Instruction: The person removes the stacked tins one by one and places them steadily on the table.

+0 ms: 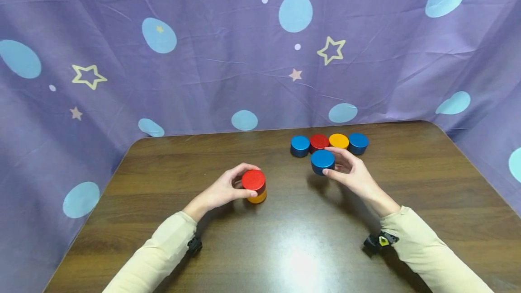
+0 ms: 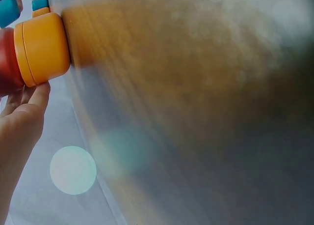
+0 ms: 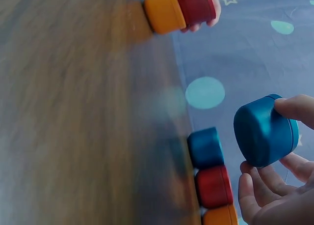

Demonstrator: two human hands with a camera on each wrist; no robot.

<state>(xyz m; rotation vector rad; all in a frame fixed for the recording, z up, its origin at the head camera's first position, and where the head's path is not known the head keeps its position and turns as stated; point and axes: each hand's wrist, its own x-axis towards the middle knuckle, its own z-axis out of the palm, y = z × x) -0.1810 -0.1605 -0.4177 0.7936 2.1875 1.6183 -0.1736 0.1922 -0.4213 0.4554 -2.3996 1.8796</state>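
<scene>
Hung across the upper half of the frame, patterned with stars and ovals: a purple curtain [image 1: 211, 94]. Spread beneath: a brown wooden desk [image 1: 244, 238]. Reaching in from the lower left and lower right corners: pale sleeves [image 1: 158, 248]. At centre, thumb and fingers curled round a red cylinder [image 1: 253, 180] stacked on an orange cylinder [image 1: 257, 197] on the desk: the left hand [image 1: 224, 186]. Right of centre, pinching a raised blue cylinder [image 1: 323, 159]: the right hand [image 1: 358, 177]. Lined up just behind, near the desk's far edge, left to right: a second blue cylinder [image 1: 300, 143], a second red cylinder [image 1: 319, 140], a yellow-orange cylinder [image 1: 338, 140], a third blue cylinder [image 1: 358, 141].
</scene>
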